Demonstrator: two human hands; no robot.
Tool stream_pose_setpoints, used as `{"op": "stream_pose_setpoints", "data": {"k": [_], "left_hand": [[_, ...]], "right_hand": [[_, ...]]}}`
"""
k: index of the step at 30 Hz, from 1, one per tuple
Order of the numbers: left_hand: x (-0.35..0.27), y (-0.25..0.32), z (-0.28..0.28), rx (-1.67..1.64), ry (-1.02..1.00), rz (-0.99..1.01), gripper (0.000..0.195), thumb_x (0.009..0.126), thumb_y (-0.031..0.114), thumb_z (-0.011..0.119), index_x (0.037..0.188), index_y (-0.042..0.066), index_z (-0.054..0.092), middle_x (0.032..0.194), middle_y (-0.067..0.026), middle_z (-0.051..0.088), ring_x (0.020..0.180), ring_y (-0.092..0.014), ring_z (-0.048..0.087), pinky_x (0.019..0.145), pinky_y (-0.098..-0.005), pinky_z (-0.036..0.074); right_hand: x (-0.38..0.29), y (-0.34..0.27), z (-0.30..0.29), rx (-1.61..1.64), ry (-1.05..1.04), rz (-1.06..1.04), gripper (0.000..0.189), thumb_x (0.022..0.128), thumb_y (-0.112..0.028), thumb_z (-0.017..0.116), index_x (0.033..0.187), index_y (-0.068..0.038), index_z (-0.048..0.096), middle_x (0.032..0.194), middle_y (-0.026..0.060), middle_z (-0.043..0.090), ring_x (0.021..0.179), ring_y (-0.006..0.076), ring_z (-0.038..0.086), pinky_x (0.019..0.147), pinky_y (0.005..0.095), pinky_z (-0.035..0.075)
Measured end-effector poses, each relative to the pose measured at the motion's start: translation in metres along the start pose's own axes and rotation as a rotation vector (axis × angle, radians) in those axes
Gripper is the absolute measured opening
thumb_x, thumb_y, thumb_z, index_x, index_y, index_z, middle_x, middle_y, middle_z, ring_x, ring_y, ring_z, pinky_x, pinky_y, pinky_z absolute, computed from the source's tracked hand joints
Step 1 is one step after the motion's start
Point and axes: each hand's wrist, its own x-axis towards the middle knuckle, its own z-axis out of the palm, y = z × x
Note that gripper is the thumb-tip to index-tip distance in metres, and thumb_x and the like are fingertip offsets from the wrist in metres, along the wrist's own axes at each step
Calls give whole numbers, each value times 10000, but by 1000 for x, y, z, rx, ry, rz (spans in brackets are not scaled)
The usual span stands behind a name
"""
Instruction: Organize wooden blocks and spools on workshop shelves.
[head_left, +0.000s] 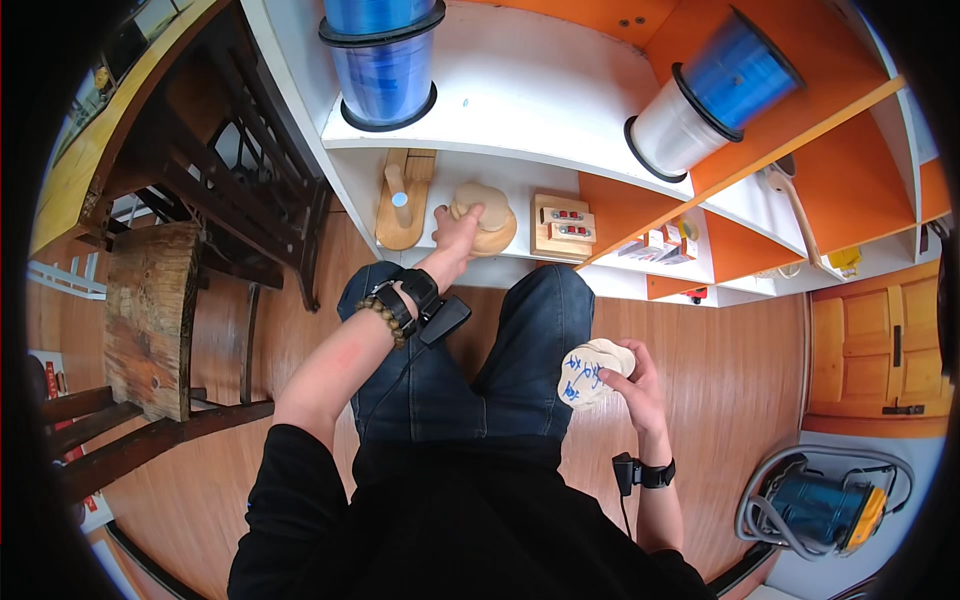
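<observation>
My left hand (456, 234) reaches into the lower shelf compartment, its thumb over the near edge of a stack of thin, pale scalloped pieces (481, 201) and its fingers at the left side. Beneath that stack lies a round wooden board (496, 238). Out to the right, above the floor, my right hand (643, 390) pinches a second stack of scalloped pieces (581, 375), thumb on top. Blue handwriting marks its upper face. Left of the board rests an oblong wooden base with an upright dowel (397, 214). To the right are wooden blocks with red parts (566, 223).
Blue spools (386, 75) stand on the upper white shelf (510, 97), with blue and clear spools (686, 112) farther right. A dark wooden chair (247, 172) and a rough wooden stool (150, 322) are at left. A vacuum cleaner (817, 499) sits lower right.
</observation>
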Motion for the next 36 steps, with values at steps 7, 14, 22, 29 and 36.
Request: {"op": "stream_pose_setpoints", "data": {"k": [7, 14, 22, 29, 36], "left_hand": [[-21, 5, -17, 86, -182, -120, 762, 900, 353, 649, 1478, 52, 254, 1449, -172, 415, 1320, -371, 463, 1011, -596, 423], [-38, -28, -31, 1065, -9, 691, 968, 752, 214, 811, 1518, 81, 233, 1251, -249, 454, 1149, -404, 440, 963, -542, 393], [-24, -28, -35, 1208, 29, 776, 1037, 726, 246, 870, 1526, 82, 232, 1195, -209, 457, 1108, -382, 456, 892, -509, 390], [-20, -22, -20, 1242, 84, 712, 974, 754, 334, 851, 1501, 84, 278, 1132, -216, 520, 1069, -387, 505, 892, -514, 383], [-25, -30, -13, 1236, 130, 736, 940, 768, 327, 835, 1473, 33, 287, 1135, -215, 557, 1089, -386, 531, 897, -522, 402]], "right_hand": [[1, 8, 8, 5, -17, -19, 499, 831, -15, 769, 1247, -43, 495, 1127, 95, 668, 1048, 170, 654, 888, 303, 533], [2, 14, 8, -68, -46, -32, 494, 816, -28, 790, 1224, -44, 512, 1104, 81, 660, 1026, 154, 647, 877, 300, 532], [-2, 13, 10, -116, -74, -36, 507, 805, -52, 814, 1218, -40, 519, 1079, 78, 658, 1023, 153, 641, 882, 301, 530], [-2, 25, 7, -113, -70, -25, 512, 802, -50, 820, 1217, -21, 522, 1082, 82, 661, 1014, 154, 644, 877, 297, 528], [-3, 25, 16, -90, -83, -16, 514, 798, -46, 820, 1218, -15, 524, 1069, 81, 662, 1004, 148, 642, 870, 292, 527]]}}
